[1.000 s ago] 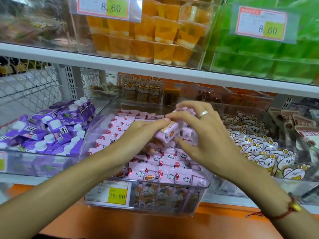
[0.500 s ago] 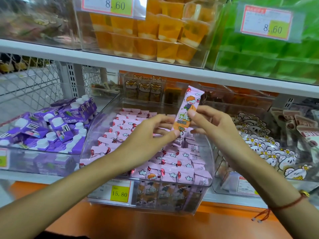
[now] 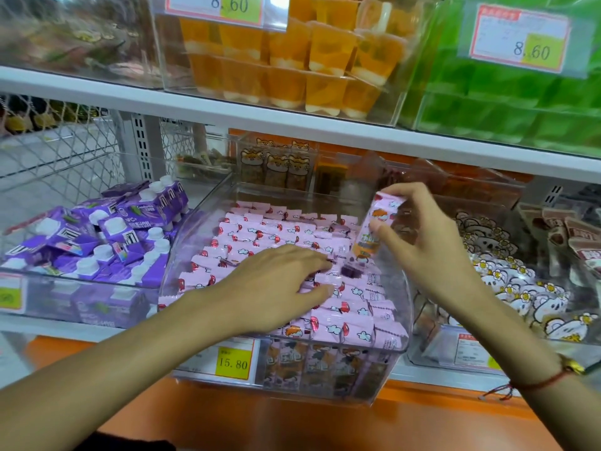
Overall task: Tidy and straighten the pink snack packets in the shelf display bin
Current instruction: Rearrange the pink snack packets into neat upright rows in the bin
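Observation:
A clear plastic display bin [image 3: 395,349] on the lower shelf holds rows of pink snack packets [image 3: 273,229] standing on edge. My right hand [image 3: 419,242] pinches one pink packet [image 3: 374,227] upright above the bin's right side, fingers at its top and thumb at its middle. My left hand [image 3: 279,284] lies palm down on the packets in the bin's middle, fingers stretched out and pressing them. A small gap with a dark purple spot [image 3: 349,271] shows just past my left fingertips, below the held packet.
A bin of purple drink cartons [image 3: 97,236] stands to the left, a bin of white cartoon packets [image 3: 520,288] to the right. Orange jelly cups [image 3: 292,60] and green ones [image 3: 520,102] fill the shelf above. A yellow price tag [image 3: 232,362] hangs on the bin's front.
My left hand let go of the lifted packet and dropped flat onto the rows in the bin. My right hand keeps the packet upright, now further right.

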Available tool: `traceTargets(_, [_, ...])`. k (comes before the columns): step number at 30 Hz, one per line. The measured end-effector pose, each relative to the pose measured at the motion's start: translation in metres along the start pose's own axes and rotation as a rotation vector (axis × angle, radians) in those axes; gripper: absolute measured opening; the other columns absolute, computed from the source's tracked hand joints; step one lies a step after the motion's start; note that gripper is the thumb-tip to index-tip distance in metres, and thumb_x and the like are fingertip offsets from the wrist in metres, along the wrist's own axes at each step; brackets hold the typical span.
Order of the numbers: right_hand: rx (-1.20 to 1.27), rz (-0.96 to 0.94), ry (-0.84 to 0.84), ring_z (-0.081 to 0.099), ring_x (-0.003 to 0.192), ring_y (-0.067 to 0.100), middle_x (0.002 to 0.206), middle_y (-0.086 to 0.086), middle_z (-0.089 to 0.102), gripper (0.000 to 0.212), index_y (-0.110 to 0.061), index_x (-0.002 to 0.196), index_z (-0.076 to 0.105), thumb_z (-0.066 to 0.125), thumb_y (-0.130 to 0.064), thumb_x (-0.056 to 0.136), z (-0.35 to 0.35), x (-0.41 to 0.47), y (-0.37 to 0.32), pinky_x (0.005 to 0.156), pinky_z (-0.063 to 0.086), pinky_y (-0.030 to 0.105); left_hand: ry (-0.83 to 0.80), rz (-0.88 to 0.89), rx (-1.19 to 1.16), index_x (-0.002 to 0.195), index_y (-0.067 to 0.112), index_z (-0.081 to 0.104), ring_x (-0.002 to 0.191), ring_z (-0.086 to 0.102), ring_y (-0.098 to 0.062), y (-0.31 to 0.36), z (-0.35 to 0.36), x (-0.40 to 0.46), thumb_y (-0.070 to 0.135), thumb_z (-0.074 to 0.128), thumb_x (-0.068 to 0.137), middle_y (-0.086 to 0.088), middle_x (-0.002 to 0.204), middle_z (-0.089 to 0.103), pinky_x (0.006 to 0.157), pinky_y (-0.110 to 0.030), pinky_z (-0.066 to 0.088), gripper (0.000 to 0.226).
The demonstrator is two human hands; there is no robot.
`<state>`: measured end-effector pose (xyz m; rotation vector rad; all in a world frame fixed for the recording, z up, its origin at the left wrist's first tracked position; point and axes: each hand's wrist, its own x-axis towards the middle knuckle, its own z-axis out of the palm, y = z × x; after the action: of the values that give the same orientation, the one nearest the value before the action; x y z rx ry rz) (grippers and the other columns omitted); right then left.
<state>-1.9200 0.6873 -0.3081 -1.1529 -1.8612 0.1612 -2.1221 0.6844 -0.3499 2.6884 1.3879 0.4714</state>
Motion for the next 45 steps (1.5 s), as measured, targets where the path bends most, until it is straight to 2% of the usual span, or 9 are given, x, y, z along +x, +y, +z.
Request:
traceTargets(5, [0.057, 0.039, -0.131, 0.052, 0.074, -0.012, 0.084, -0.014, 0.051, 0.028, -0.024, 0.112, 0.048, 0.063, -0.021, 0.088, 0.007, 0.002, 0.0, 0.065, 0.04, 0.005, -0.017, -0.024, 0.002, 0.139, 0.032, 0.041, 0.124, 0.038, -0.007, -0.003, 0.0, 0.001, 0.058, 0.033, 0.094, 0.012, 0.139, 0.046, 0.092, -0.027, 0.034, 0.052])
traceTargets(13, [0.327, 0.268, 0.008, 0.069, 0.073, 0.004, 0.098, -0.001, 0.065, 0.025, -0.024, 0.095, 0.048, 0.067, -0.012, 0.085, 0.006, 0.002, 0.008, 0.066, 0.057, 0.024, -0.028, -0.049, -0.043, 0.134, 0.034, 0.043, 0.106, 0.036, -0.002, -0.004, -0.002, 0.004, 0.058, 0.039, 0.092, 0.014, 0.125, 0.05, 0.083, -0.027, 0.036, 0.049])
traceTargets(20, [-0.142, 0.069, -0.127, 0.061, 0.069, 0.006, 0.081, -0.007, 0.062, 0.03, -0.019, 0.095, 0.04, 0.069, -0.019, 0.085, -0.001, 0.0, 0.001, 0.06, 0.042, 0.021, -0.044, -0.069, -0.05, 0.134, 0.037, 0.043, 0.112, 0.04, -0.006, -0.005, -0.001, 0.005, 0.059, 0.039, 0.091, 0.013, 0.116, 0.049, 0.08, -0.027, 0.035, 0.048])
traceTargets(24, [-0.207, 0.098, -0.287, 0.061, 0.073, 0.022, 0.085, 0.003, 0.062, 0.03, -0.02, 0.093, 0.043, 0.071, -0.019, 0.082, -0.018, 0.006, -0.002, 0.072, 0.05, 0.04, -0.039, -0.066, -0.049, 0.134, 0.037, 0.043, 0.101, 0.036, -0.001, -0.004, -0.001, 0.004, 0.059, 0.039, 0.091, 0.017, 0.104, 0.043, 0.077, -0.026, 0.032, 0.048])
traceTargets(31, [-0.745, -0.26, -0.53, 0.048, 0.112, 0.016, 0.119, -0.009, 0.059, 0.027, -0.035, 0.118, 0.062, 0.049, -0.03, 0.094, 0.012, 0.002, 0.002, 0.089, 0.033, 0.033, -0.043, -0.067, -0.053, 0.134, 0.038, 0.042, 0.104, 0.037, -0.001, -0.004, -0.002, 0.003, 0.06, 0.039, 0.091, 0.014, 0.12, 0.051, 0.077, -0.026, 0.031, 0.049])
traceTargets(35, [-0.75, -0.237, -0.665, 0.049, 0.117, 0.017, 0.121, -0.01, 0.063, 0.035, -0.036, 0.122, 0.06, 0.044, -0.023, 0.094, 0.014, 0.011, 0.003, 0.089, 0.029, 0.033, -0.04, -0.068, -0.061, 0.135, 0.038, 0.042, 0.115, 0.04, -0.004, -0.004, -0.003, 0.003, 0.059, 0.04, 0.091, 0.015, 0.126, 0.05, 0.08, -0.026, 0.032, 0.049])
traceTargets(38, [-0.665, -0.193, -0.644, 0.056, 0.111, 0.015, 0.115, -0.01, 0.067, 0.031, -0.033, 0.114, 0.067, 0.051, -0.021, 0.09, 0.011, 0.019, 0.002, 0.093, 0.038, 0.03, -0.02, -0.056, -0.07, 0.133, 0.035, 0.044, 0.116, 0.039, -0.004, -0.003, -0.003, 0.003, 0.059, 0.04, 0.092, 0.017, 0.13, 0.049, 0.084, -0.026, 0.035, 0.047])
traceTargets(42, [-0.599, -0.109, -0.389, 0.061, 0.089, 0.017, 0.094, -0.008, 0.069, 0.018, -0.031, 0.101, 0.071, 0.06, -0.025, 0.088, 0.002, 0.032, 0.009, 0.074, 0.042, 0.026, 0.001, -0.007, -0.052, 0.138, 0.035, 0.041, 0.126, 0.033, -0.003, 0.0, -0.003, 0.003, 0.058, 0.035, 0.094, 0.017, 0.142, 0.04, 0.101, -0.027, 0.033, 0.05])
traceTargets(45, [-0.667, -0.115, -0.463, 0.061, 0.091, 0.017, 0.092, -0.007, 0.068, 0.016, -0.031, 0.099, 0.07, 0.062, -0.036, 0.087, 0.007, 0.036, 0.013, 0.074, 0.039, 0.027, -0.043, 0.032, 0.004, 0.143, 0.04, 0.033, 0.137, 0.022, -0.005, 0.001, -0.002, 0.006, 0.057, 0.029, 0.096, 0.016, 0.152, 0.026, 0.109, -0.025, 0.02, 0.05])
